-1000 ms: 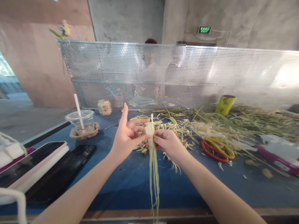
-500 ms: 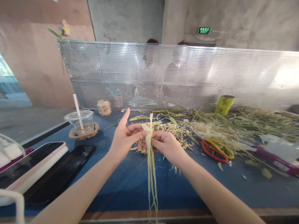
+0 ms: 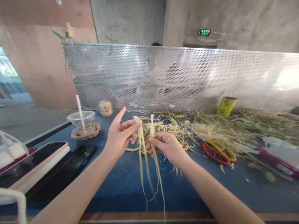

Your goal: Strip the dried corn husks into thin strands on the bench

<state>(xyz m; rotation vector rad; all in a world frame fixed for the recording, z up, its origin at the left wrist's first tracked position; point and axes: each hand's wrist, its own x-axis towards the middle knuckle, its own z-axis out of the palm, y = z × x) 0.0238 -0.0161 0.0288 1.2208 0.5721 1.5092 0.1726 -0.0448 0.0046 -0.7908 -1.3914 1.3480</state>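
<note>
My left hand point(image 3: 120, 135) is closed in a pinch on the top of a pale plant-fibre strip point(image 3: 141, 146), its index finger raised. The strip splits into thin tails that hang over the blue table. Just to the right, my right hand point(image 3: 164, 143) pinches a second plant-fibre strip point(image 3: 152, 132), whose pale end points up and whose long green tails dangle past the table's front edge. A small gap parts the two strips. Behind my hands lies a heap of dried plant pieces point(image 3: 175, 129). Some of my right fingers are hidden behind its strip.
Scissors with red and yellow handles point(image 3: 217, 157) and a purple tool point(image 3: 275, 160) lie at right, near dried leaves point(image 3: 263, 124) and a yellow-green tube point(image 3: 226, 106). At left are a lidded cup point(image 3: 87, 124), phones point(image 3: 65, 168) and a woven jar point(image 3: 105, 108). People sit behind a perforated metal screen point(image 3: 112, 68).
My hands have moved apart. The fibre strips that were together between them are now separate, one in each hand, with the left one shifted left. The view has shifted slightly.
</note>
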